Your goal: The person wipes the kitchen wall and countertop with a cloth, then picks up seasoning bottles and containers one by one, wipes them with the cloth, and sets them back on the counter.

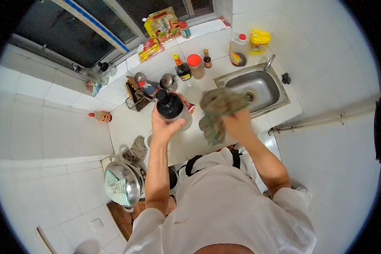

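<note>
A clear bottle with a black top is raised over the counter, and my left hand is wrapped round it. To its right, my right hand grips a grey-brown cloth with a green edge, which hangs loosely and is blurred. The cloth is just left of the steel sink, partly over its left edge, and does not touch the bottle. Some fingers of my right hand are smeared by motion.
Behind the hands stand a dark sauce bottle, a red-lidded jar and a small bottle. A wire rack is at the left. A steel pot with a checked cloth sits lower left. The faucet rises behind the sink.
</note>
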A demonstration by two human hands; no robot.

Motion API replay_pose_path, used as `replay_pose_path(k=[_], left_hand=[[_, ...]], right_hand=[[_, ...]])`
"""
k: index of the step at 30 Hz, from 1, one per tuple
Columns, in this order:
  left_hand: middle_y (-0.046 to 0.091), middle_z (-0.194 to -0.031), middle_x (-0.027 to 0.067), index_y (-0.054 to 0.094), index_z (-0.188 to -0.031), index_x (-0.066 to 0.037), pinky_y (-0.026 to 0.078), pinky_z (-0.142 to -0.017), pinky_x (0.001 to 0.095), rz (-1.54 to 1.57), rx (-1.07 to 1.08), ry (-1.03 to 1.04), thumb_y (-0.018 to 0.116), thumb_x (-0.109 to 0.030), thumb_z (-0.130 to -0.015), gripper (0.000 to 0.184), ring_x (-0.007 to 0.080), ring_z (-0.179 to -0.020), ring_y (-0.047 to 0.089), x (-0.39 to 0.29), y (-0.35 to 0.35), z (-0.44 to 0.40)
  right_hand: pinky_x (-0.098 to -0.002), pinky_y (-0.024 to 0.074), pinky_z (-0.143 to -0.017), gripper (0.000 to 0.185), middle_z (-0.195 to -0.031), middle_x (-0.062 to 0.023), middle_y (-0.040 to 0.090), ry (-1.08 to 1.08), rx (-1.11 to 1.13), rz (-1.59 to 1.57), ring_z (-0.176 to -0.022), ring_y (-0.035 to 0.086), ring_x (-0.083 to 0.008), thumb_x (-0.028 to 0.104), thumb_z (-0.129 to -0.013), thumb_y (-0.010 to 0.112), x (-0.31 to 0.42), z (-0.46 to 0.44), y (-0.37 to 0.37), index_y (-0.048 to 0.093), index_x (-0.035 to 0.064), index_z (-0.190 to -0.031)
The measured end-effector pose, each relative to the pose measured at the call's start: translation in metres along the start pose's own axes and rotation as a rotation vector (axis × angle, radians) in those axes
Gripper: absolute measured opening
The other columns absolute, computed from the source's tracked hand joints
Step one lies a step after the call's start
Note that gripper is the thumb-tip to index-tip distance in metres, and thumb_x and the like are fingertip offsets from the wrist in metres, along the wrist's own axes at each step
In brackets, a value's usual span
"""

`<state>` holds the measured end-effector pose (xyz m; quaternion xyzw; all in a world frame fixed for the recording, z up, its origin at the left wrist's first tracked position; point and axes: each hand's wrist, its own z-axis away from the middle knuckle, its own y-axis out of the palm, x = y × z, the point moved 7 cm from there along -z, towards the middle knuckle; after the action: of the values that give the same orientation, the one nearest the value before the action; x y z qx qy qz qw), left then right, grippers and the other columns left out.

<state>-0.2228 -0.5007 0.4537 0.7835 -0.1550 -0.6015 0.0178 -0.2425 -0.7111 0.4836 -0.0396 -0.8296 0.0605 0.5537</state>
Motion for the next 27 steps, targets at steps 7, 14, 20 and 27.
replay_pose_path(k=[7,14,20,27], left_hand=[[0.060,-0.121,0.0145,0.053,-0.126,-0.005,0.047,-0.099,0.0394,-0.092,0.159,0.133,0.091,-0.009,-0.059,0.077,0.0246,-0.114,0.058,-0.020,0.007,0.001],[0.059,-0.119,0.0120,0.055,-0.126,-0.006,0.046,-0.099,0.0371,-0.113,0.226,0.123,0.090,-0.008,-0.059,0.076,0.0246,-0.113,0.059,-0.021,0.018,0.003],[0.059,-0.120,0.0090,0.056,-0.128,-0.004,0.043,-0.099,0.0331,-0.331,0.179,0.017,0.088,-0.002,-0.058,0.076,0.0212,-0.112,0.057,-0.019,0.016,0.015],[0.058,-0.124,0.0129,0.056,-0.128,-0.001,0.042,-0.104,0.0362,-0.474,0.267,0.113,0.086,0.001,-0.060,0.074,0.0259,-0.118,0.056,-0.022,0.030,0.018]], right_hand=[[-0.0305,0.0518,-0.086,0.025,-0.106,-0.0044,0.070,0.100,-0.001,-0.136,-0.096,0.063,-0.0129,0.007,-0.091,0.067,-0.015,-0.005,-0.015,0.066,0.0001,-0.116],[-0.0323,0.0512,-0.086,0.030,-0.107,-0.0056,0.070,-0.014,0.145,-0.154,-0.096,0.063,-0.0142,0.009,-0.086,0.071,0.013,-0.013,0.006,0.066,0.0017,-0.115],[-0.0342,0.0509,-0.088,0.038,-0.111,-0.0075,0.070,0.128,0.318,-0.229,-0.099,0.065,-0.0183,0.015,-0.082,0.077,0.006,-0.011,0.024,0.066,0.0046,-0.117],[-0.0358,0.0529,-0.085,0.033,-0.105,-0.0099,0.072,-0.018,0.110,-0.144,-0.095,0.069,-0.0252,0.013,-0.077,0.075,0.006,0.000,0.021,0.070,0.0059,-0.109]])
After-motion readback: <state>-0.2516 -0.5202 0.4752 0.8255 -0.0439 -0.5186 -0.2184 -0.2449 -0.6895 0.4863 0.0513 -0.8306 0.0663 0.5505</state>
